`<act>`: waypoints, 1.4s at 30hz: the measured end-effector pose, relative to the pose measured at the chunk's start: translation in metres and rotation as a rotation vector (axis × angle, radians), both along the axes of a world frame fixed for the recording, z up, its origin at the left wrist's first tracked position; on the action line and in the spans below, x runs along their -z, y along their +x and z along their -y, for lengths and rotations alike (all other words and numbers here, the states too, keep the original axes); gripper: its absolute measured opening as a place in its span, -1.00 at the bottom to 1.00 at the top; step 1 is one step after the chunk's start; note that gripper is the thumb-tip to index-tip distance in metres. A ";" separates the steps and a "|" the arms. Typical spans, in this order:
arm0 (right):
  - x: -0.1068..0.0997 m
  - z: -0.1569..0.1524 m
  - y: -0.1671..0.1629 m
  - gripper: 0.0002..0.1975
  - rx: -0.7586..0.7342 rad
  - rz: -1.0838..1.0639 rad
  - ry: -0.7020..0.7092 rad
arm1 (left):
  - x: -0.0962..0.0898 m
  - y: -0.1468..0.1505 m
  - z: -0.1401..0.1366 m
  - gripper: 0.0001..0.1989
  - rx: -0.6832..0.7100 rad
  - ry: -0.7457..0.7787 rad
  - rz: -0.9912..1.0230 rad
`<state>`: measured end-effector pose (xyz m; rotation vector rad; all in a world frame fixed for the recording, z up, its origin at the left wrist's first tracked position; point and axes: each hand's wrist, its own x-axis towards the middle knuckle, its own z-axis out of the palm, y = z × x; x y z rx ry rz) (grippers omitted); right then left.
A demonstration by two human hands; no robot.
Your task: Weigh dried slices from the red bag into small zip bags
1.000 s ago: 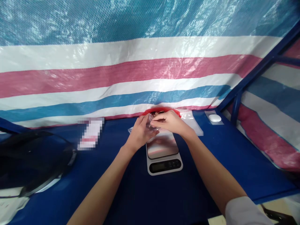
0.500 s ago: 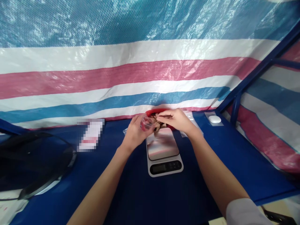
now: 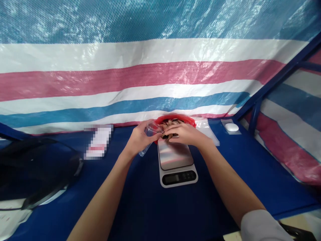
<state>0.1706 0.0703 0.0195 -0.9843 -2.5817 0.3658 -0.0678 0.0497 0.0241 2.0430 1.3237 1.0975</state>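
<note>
**Brown slices (image 3: 172,122) lie under the right hand (image 3: 185,132), just beyond the scale (image 3: 175,153)**

Position: the scale serves as reference. Its long axis runs away from the person, display at the near end. The red bag (image 3: 192,122) stands just beyond its far edge, open upward, and appears longest from side to side. The slices fill it; some show ahead of the right hand's fingers, others under the fingertips above the scale's far edge. Of the two hands, the right is nearer to them.

Hands: the left hand (image 3: 140,138), beyond the scale and to its left, is clasped around a clear cup (image 3: 152,128), thumb and fingers on opposite sides. The cup is just beside the slices; its exact tilt cannot be told. The right hand is bent down over the slices, fingertips at them; whether it grips any cannot be told.

Count: scale, one; red bag, one; cup, one. Slices: many, overlapping, not countable. Left of the scale, by the left hand: one piece of clear plastic (image 3: 143,150). Beyond the scale to its right: a pile of clear bags (image 3: 210,132), number not distinguishable. Farther right: one white oval item (image 3: 232,127) on one small clear packet (image 3: 237,132). Well left of the scale: one pixelated sheet (image 3: 101,140) and one black object (image 3: 37,167).
</note>
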 end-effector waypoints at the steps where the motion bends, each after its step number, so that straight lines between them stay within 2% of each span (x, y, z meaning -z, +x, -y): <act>1: 0.002 -0.001 -0.001 -0.71 0.002 0.010 0.015 | 0.000 0.000 0.000 -0.47 0.017 -0.010 0.014; 7: 0.007 -0.005 -0.002 -0.79 0.041 -0.003 0.102 | -0.001 0.004 0.003 -0.46 0.067 -0.050 0.085; 17: 0.008 -0.007 0.004 -0.71 0.157 -0.168 0.031 | 0.001 0.004 0.002 -0.46 0.064 -0.052 0.093; 31: 0.018 -0.011 0.002 -0.73 0.257 -0.252 0.073 | 0.003 0.005 0.002 -0.45 0.065 0.017 0.055; 36: 0.011 -0.010 0.007 -0.76 0.277 -0.427 -0.037 | 0.005 0.004 0.000 -0.43 0.075 0.042 0.051; 42: -0.012 0.000 0.015 -0.76 0.276 -0.692 -0.171 | 0.010 0.009 0.000 -0.43 0.124 0.083 0.056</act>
